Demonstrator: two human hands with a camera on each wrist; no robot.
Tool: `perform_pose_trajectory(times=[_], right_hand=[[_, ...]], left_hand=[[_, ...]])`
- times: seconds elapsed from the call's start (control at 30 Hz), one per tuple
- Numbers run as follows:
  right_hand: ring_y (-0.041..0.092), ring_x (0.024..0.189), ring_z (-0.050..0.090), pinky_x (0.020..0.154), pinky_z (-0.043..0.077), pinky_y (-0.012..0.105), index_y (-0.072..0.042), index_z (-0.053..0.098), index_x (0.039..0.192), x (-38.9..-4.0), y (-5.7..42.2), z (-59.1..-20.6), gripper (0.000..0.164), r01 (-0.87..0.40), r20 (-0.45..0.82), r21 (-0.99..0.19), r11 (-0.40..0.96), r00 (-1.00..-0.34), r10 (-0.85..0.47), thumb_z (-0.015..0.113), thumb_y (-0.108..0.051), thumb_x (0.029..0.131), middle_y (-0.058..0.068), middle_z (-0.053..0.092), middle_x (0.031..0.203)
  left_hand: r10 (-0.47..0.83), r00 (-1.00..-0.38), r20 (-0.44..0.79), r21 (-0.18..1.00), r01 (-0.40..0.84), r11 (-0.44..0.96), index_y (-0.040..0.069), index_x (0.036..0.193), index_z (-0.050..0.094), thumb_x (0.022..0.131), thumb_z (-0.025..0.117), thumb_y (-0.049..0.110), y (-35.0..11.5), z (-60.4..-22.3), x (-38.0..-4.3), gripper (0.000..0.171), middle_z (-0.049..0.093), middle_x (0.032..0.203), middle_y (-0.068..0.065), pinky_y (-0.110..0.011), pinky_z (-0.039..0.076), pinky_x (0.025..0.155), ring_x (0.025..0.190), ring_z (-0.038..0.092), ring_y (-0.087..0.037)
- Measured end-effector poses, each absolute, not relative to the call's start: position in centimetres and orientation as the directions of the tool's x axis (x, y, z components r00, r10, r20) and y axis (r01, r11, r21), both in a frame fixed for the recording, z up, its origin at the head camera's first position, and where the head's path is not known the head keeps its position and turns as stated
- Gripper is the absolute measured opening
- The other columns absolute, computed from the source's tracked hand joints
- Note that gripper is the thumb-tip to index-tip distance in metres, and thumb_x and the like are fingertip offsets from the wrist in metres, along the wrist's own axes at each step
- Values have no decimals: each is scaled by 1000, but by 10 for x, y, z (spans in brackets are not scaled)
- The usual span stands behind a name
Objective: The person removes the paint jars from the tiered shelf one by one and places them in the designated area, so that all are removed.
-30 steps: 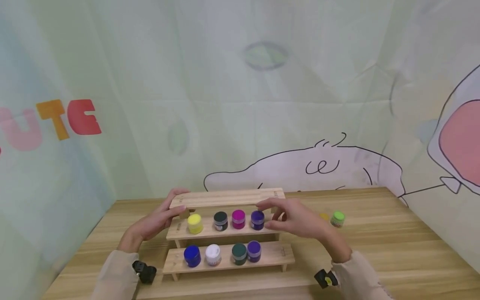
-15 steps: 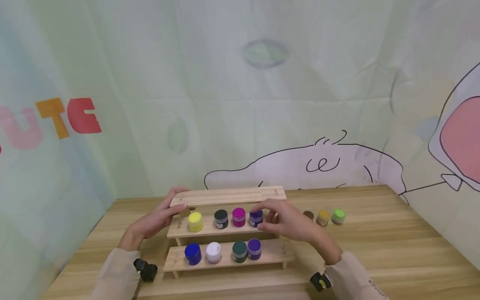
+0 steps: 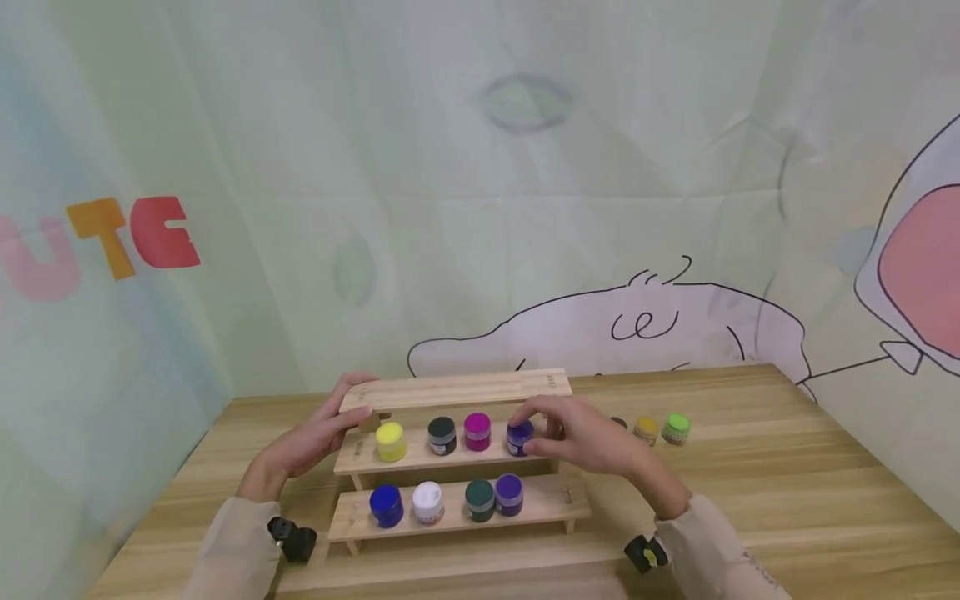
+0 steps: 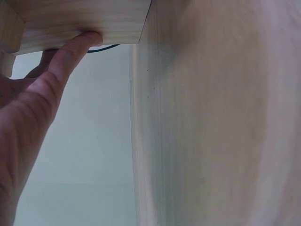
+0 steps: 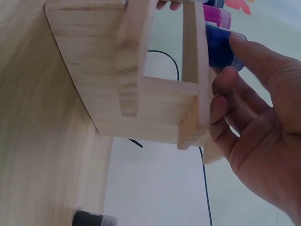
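A tiered wooden rack (image 3: 457, 521) carries small paint jars on its middle and lower shelves. My left hand (image 3: 315, 437) grips the left end of its top shelf (image 3: 457, 389), the thumb in front; the left wrist view shows that thumb along the wood. At the right end of the middle shelf, my right hand (image 3: 581, 435) pinches a dark blue paint jar (image 3: 520, 439) between thumb and fingers. Left of it stand a magenta jar (image 3: 477, 432), a black jar (image 3: 442, 436) and a yellow jar (image 3: 391, 442). In the right wrist view, the held dark blue jar (image 5: 218, 47) overlaps the shelf's edge.
The lower shelf bears a blue jar (image 3: 386, 507), a white jar (image 3: 428, 502), a dark green jar (image 3: 480, 500) and a purple jar (image 3: 509, 496). Right of the rack, an ochre jar (image 3: 647, 430) and a lime green jar (image 3: 677, 428) stand on the table (image 3: 787, 500); a dark-lidded jar is partly hidden.
My right hand has shifted the dark blue jar slightly left, then back right along the middle shelf. My left hand stays at the rack's end.
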State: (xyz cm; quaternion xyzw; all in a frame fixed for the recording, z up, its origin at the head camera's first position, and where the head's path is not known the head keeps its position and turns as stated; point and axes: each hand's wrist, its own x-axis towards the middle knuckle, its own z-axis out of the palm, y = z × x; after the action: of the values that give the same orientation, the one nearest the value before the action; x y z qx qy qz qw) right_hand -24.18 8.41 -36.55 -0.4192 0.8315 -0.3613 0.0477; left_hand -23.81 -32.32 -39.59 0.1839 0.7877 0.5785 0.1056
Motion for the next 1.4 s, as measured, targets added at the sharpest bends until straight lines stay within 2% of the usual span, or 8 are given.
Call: perform_pose_trajectory(times=[0.2, 0.5, 0.67, 0.83, 1.03, 1.17, 1.4], right_hand=[[10, 85, 64, 77, 54, 29, -9, 59, 132, -244, 95, -361, 44, -637, 169, -651, 413, -653, -738, 73, -21, 92, 3, 65, 122], [13, 77, 62, 69, 53, 30, -12, 65, 121, -246, 114, -352, 37, -628, 93, -631, 456, -645, -759, 77, -22, 88, -6, 65, 108], [16, 82, 62, 74, 54, 30, -11, 65, 117, -248, 128, -347, 35, -637, 71, -629, 445, -618, -783, 79, -19, 87, -5, 66, 105], [17, 80, 64, 74, 54, 30, -11, 65, 115, -250, 142, -343, 32, -626, 54, -649, 433, -605, -795, 78, -16, 87, -3, 66, 104], [20, 88, 67, 79, 55, 33, -12, 64, 114, -254, 161, -345, 31, -594, 33, -676, 435, -614, -788, 78, -15, 87, -1, 67, 105], [20, 90, 65, 79, 54, 34, -13, 64, 115, -258, 174, -345, 32, -592, 14, -664, 457, -621, -784, 78, -15, 86, -2, 67, 104], [22, 90, 66, 79, 54, 32, -11, 66, 113, -263, 188, -347, 31, -593, -11, -688, 419, -569, -823, 77, -8, 85, 0, 68, 103]], left_hand=[[409, -911, 54, 946, 178, 271, 20, 148, 16, 108, 44, 29, -323, -397, -239, 50, 27, 148, -26, -48, 41, 104, 138, 30, -48], [415, -908, 59, 952, 176, 249, 18, 147, 16, 108, 44, 29, -323, -398, -239, 50, 26, 146, -26, -49, 44, 101, 137, 30, -49], [416, -907, 67, 951, 185, 249, 17, 148, 16, 108, 45, 27, -323, -399, -239, 50, 28, 146, -25, -46, 45, 100, 136, 31, -48], [419, -905, 74, 950, 191, 247, 17, 148, 15, 108, 44, 27, -323, -398, -239, 50, 29, 145, -25, -42, 47, 97, 135, 33, -47], [431, -899, 76, 950, 197, 243, 17, 147, 15, 109, 43, 26, -324, -399, -239, 48, 28, 144, -26, -45, 47, 97, 135, 32, -48], [418, -906, 69, 946, 192, 261, 18, 148, 16, 109, 43, 28, -324, -399, -239, 49, 27, 146, -26, -48, 45, 100, 136, 32, -49], [418, -906, 64, 950, 184, 253, 18, 148, 15, 109, 43, 29, -323, -398, -239, 49, 28, 145, -26, -44, 46, 98, 135, 33, -47]])
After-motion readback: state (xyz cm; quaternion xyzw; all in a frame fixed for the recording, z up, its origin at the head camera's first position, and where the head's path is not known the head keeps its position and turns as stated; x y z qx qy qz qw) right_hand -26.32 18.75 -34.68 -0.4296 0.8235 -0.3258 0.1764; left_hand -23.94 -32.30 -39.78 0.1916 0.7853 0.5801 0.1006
